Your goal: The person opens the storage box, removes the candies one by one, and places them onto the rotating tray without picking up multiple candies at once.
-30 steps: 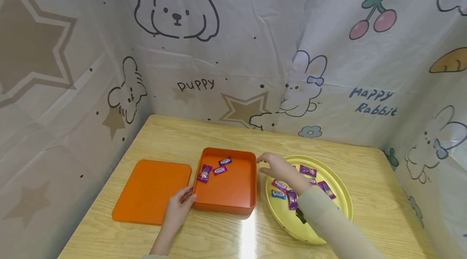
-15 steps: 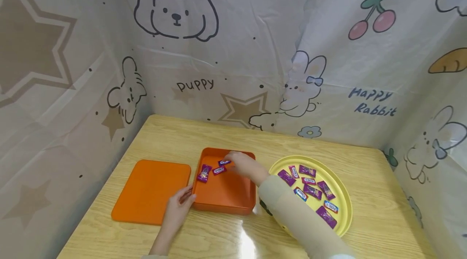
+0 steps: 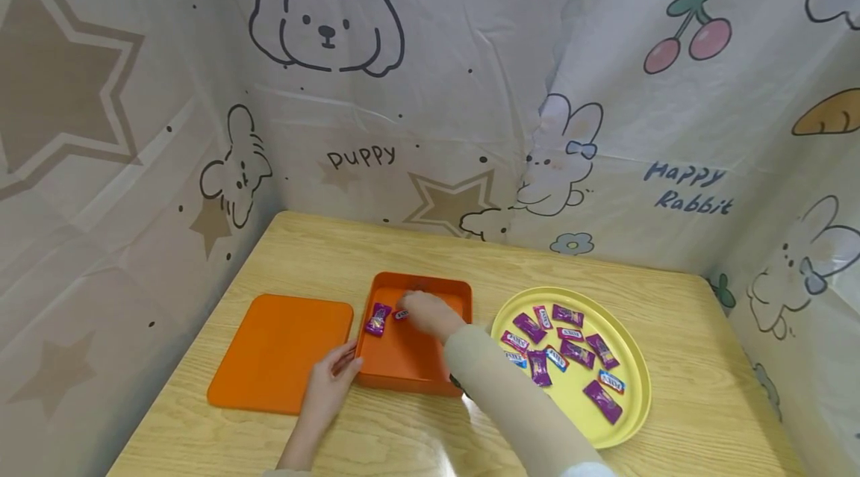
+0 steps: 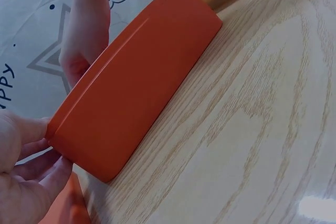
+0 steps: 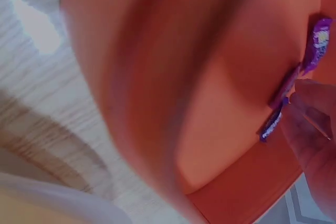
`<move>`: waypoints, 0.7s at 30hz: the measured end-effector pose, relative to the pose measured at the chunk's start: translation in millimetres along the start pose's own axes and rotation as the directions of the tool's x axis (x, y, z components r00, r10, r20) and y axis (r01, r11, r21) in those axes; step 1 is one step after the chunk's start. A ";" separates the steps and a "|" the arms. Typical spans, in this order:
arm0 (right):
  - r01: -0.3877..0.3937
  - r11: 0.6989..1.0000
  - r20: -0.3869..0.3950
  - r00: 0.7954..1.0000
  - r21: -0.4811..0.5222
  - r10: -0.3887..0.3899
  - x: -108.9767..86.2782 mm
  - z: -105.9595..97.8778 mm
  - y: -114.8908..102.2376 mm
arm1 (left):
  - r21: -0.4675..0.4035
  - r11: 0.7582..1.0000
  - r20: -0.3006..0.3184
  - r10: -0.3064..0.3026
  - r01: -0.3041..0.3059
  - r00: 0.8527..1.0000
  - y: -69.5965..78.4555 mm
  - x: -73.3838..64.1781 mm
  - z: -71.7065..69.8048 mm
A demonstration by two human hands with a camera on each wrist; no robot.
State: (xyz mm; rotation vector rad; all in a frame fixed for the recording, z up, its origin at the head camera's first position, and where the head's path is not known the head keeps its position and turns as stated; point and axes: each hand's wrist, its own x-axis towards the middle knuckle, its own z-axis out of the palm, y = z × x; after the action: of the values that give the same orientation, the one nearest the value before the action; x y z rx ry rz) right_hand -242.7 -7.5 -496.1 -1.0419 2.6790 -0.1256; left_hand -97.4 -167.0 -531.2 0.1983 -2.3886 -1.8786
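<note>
My left hand (image 3: 331,376) grips the near left corner of an open orange box (image 3: 410,385), thumb and fingers against its wall. In the left wrist view the fingers (image 4: 55,174) touch the outside of that corner. My right hand (image 3: 433,315) reaches down into the box. In the right wrist view its fingertips pinch the end of a small dark blue wrapped candy (image 5: 270,125). Beside that lies a pink wrapped candy (image 5: 285,85), partly covered by the hand in the head view. A purple wrapped candy (image 3: 378,319) lies by the box's left wall.
A flat orange lid (image 3: 278,354) lies left of the box on the wooden table (image 3: 322,249). To the right stands a round yellow tray (image 3: 641,357) with several purple, pink and blue wrapped candies (image 3: 602,402). A printed curtain (image 3: 430,89) hangs behind.
My right hand has gone left from beside the tray into the box, down to the dark blue candy there. The left hand has stayed at the box's corner.
</note>
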 end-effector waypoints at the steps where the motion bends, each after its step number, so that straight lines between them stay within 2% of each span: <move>1: -0.005 1.000 0.005 1.000 -0.012 0.005 0.7 1.1 -0.8 | 0.002 1.000 0.000 0.001 -0.001 1.000 -0.5 -0.1 -0.1; 10: -0.026 0.995 0.047 0.998 -0.092 0.031 6.3 4.9 -7.5 | -0.003 1.000 -0.002 0.012 -0.012 1.000 0.3 -0.4 -0.6; 21: -0.011 0.994 0.000 1.000 -0.105 0.011 9.4 13.1 -3.6 | -0.004 1.000 -0.019 0.003 -0.003 1.000 0.4 0.7 1.1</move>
State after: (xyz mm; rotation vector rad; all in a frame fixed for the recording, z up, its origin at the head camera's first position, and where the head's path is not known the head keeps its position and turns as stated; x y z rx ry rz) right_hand -243.5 -16.3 -510.1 -1.0575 2.7157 0.0186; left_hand -98.3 -165.9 -531.1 0.2117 -2.3715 -1.8711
